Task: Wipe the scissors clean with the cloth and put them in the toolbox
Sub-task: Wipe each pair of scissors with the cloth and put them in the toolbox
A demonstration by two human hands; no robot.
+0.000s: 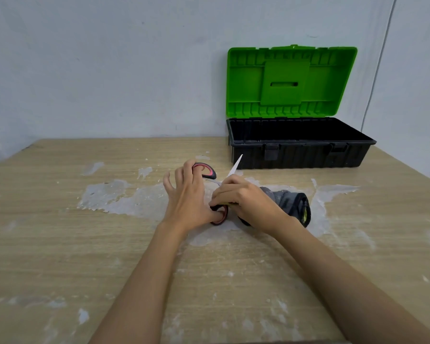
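The scissors (235,167) have black and red handles and are spread wide open at the middle of the table. My left hand (188,194) holds them, with fingers in the far handle loop and the thumb in the near loop. One bright blade points up toward the toolbox. My right hand (241,199) grips a dark grey cloth (292,203) against the other blade, which is hidden under the fingers. The cloth trails to the right onto the table. The toolbox (301,155) is black with a green lid (291,80) standing open, at the back right against the wall.
The wooden table (85,244) is patched with white scraped areas around my hands. A pale wall stands close behind the table and toolbox. A thin cable (380,60) runs down the wall at the right.
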